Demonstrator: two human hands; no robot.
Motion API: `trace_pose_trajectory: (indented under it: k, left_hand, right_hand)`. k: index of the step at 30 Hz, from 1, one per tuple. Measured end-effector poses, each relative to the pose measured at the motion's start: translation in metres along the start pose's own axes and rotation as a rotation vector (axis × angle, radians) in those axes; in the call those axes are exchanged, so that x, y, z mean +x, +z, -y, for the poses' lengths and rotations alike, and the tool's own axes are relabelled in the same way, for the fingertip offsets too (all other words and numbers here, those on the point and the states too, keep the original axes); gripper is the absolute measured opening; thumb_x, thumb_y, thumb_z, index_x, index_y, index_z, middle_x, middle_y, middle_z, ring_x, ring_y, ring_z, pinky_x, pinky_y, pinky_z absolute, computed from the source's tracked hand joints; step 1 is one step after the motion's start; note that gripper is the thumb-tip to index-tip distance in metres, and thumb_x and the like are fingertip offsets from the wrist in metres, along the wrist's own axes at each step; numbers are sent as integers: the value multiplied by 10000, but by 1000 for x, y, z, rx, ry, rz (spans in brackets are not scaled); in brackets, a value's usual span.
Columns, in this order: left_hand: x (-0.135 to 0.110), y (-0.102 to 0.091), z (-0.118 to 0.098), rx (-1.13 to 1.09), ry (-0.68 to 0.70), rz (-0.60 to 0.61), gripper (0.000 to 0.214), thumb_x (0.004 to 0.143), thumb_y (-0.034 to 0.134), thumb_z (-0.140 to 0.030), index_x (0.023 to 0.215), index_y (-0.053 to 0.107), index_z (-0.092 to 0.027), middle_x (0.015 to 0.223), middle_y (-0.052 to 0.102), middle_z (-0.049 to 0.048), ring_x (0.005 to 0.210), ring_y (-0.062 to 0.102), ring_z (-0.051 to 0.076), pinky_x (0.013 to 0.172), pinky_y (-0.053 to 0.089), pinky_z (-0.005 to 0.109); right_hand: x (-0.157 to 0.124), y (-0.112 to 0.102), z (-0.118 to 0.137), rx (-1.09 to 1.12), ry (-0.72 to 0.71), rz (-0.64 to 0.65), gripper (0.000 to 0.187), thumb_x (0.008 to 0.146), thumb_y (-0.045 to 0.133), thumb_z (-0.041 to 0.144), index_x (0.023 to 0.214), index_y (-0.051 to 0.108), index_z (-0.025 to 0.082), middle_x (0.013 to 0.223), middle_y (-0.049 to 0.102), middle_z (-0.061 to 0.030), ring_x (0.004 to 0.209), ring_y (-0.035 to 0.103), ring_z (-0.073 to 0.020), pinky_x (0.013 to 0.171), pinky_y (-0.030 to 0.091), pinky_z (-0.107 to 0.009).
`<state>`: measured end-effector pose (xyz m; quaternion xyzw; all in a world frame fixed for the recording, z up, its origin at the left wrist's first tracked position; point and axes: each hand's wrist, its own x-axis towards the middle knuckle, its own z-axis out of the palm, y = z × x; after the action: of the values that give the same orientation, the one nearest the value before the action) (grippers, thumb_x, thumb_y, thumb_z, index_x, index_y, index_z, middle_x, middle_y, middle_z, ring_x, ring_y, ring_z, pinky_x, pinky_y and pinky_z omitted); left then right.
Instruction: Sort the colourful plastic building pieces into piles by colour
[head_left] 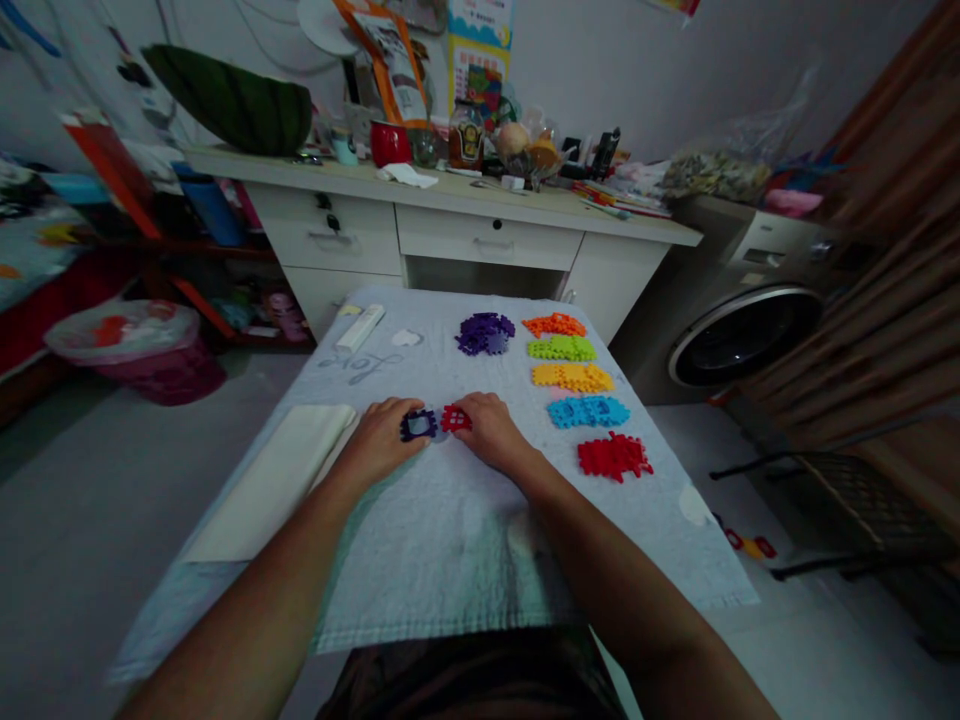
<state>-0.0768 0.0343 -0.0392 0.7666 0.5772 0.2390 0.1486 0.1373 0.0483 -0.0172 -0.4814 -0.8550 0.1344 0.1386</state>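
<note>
My left hand pinches a dark purple square building piece with notched edges and an opening in its middle. Just to its right, my right hand grips a red notched piece with small window-like holes. A narrow gap separates the two pieces above the cloth. Beyond the hands lies a heap of purple pieces. Along the right side sit groups of orange pieces, green pieces, yellow pieces, blue pieces and red pieces.
A light blue cloth covers the table. Left of my hands lies a folded white sheet, with a white oblong object farther back. A white desk stands behind, a washing machine at right, a pink bin at left.
</note>
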Motion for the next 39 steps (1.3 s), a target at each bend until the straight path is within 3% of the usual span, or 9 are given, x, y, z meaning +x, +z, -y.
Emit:
trace_pose_trajectory:
  k: [6, 10, 13, 19, 23, 28, 32, 35, 39]
  left_hand:
    - [1, 4, 4, 25, 19, -8, 464, 712, 622, -413, 1133, 613, -218, 1101, 649, 78, 1048, 581, 288, 947, 426, 415]
    - [0, 4, 4, 31, 16, -4, 454, 717, 619, -413, 1132, 610, -228, 1099, 650, 72, 1045, 582, 281, 946, 426, 406]
    - [1, 3, 3, 37, 19, 4, 453, 726, 612, -419, 1135, 608, -223, 1100, 651, 79, 1034, 583, 284, 940, 427, 408]
    - [2, 2, 2, 28, 3, 14, 443, 715, 607, -425, 1117, 624, -240, 1085, 662, 69, 1021, 588, 276, 945, 430, 404]
    - [1, 2, 3, 22, -4, -6, 455, 707, 612, -440, 1117, 629, -243, 1088, 666, 67, 1018, 589, 277, 948, 433, 408]
    - [1, 4, 6, 20, 10, -13, 450, 706, 616, -442, 1114, 627, -252, 1089, 666, 65, 1016, 597, 280, 943, 438, 408]
    - [1, 6, 6, 35, 25, -12, 471, 719, 617, -437, 1136, 613, -219, 1103, 653, 85, 1034, 594, 289, 952, 437, 417]
    - [0, 4, 2, 4, 27, -25, 514, 721, 629, -427, 1171, 592, -181, 1133, 633, 111, 1068, 589, 295, 959, 446, 421]
    - [-2, 3, -3, -149, -30, -47, 579, 713, 650, -401, 1241, 537, -192, 1223, 588, 112, 1087, 602, 272, 929, 490, 398]
  right_hand:
    - [-36, -50, -15, 14, -58, 14, 293, 824, 596, 119, 1110, 641, 163, 1126, 647, -104, 1035, 574, -205, 935, 402, -340]
    - [-81, -93, -43, -2, 37, 22, 380, 790, 595, 95, 1158, 622, 189, 1188, 644, -96, 1114, 574, -226, 972, 412, -373]
    - [-113, -112, -65, -61, 133, 41, 413, 781, 585, 103, 1184, 610, 193, 1207, 640, -95, 1121, 572, -232, 975, 410, -375]
    - [-150, -109, -89, -262, 268, 37, 308, 836, 594, 250, 1140, 639, 238, 1186, 653, -88, 1136, 525, -299, 945, 370, -454]
    - [-158, -102, -94, -330, 279, 5, 314, 826, 592, 221, 1134, 638, 261, 1198, 652, -80, 1158, 490, -310, 942, 355, -475]
    - [-151, -107, -85, -351, 319, -20, 377, 806, 605, 185, 1177, 631, 250, 1315, 600, -75, 1208, 454, -354, 975, 337, -526]
    - [-124, -106, -58, -234, 195, -34, 408, 822, 597, 174, 1228, 606, 214, 1303, 600, -96, 1211, 478, -303, 1014, 343, -483]
    - [-89, -91, -30, -111, 22, 27, 412, 826, 631, 205, 1236, 598, 186, 1265, 618, -112, 1179, 519, -264, 1013, 368, -436]
    - [-34, -54, 3, -31, -137, 104, 436, 818, 655, 210, 1247, 588, 170, 1256, 623, -130, 1155, 544, -256, 987, 388, -414]
